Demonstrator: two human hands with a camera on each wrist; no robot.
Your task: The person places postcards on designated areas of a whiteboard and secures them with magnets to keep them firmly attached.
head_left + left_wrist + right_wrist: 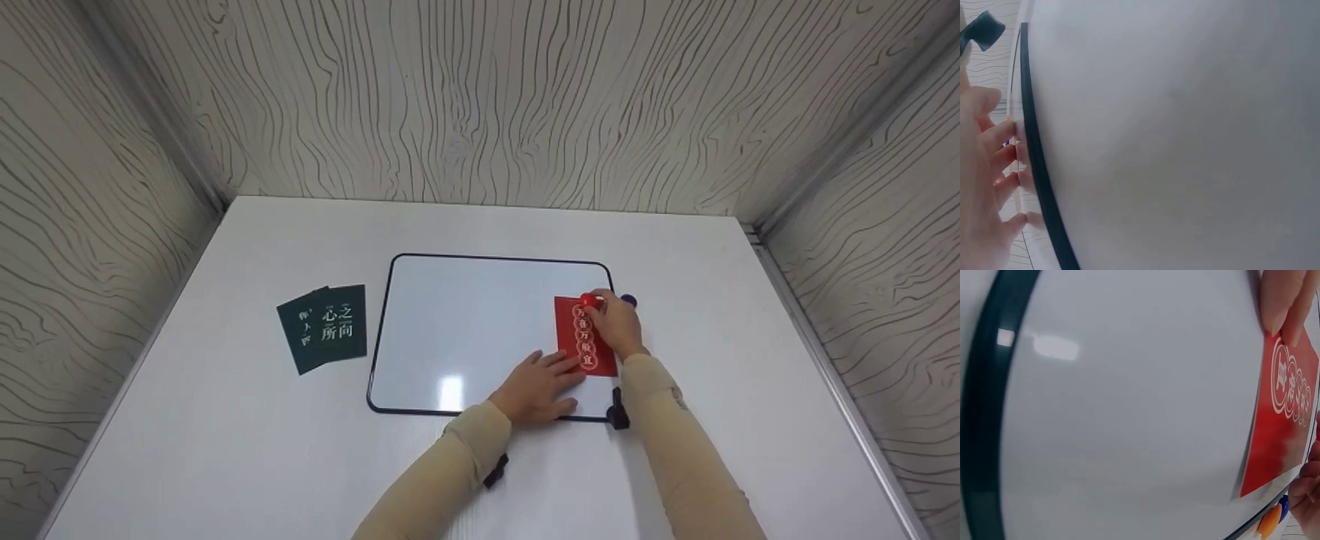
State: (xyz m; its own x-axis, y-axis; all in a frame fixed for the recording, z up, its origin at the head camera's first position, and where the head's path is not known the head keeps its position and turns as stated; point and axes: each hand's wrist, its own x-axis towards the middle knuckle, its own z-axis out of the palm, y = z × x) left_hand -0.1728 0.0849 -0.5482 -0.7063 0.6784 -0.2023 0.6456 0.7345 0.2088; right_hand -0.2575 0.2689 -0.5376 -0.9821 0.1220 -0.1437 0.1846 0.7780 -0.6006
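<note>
A red card [568,330] printed with a column of white characters lies on the right part of a whiteboard [465,330] framed in black. At the card's top edge my right hand [621,326] pinches a round red magnet [589,300] between thumb and fingers. My left hand [536,390] lies spread on the board, its fingertips [1275,323] on the lower left edge of the card. From the left wrist, the left hand [985,169] shows beyond the board's black rim [1039,152]. The right hand [1307,486] appears at the far end of the card in the right wrist view.
Two dark green cards [345,322] with white characters overlap on the white table [225,435], left of the board. Just past the board's right edge are an orange round piece [1270,522] and a blue one [1284,506]. Patterned walls [465,105] enclose the table.
</note>
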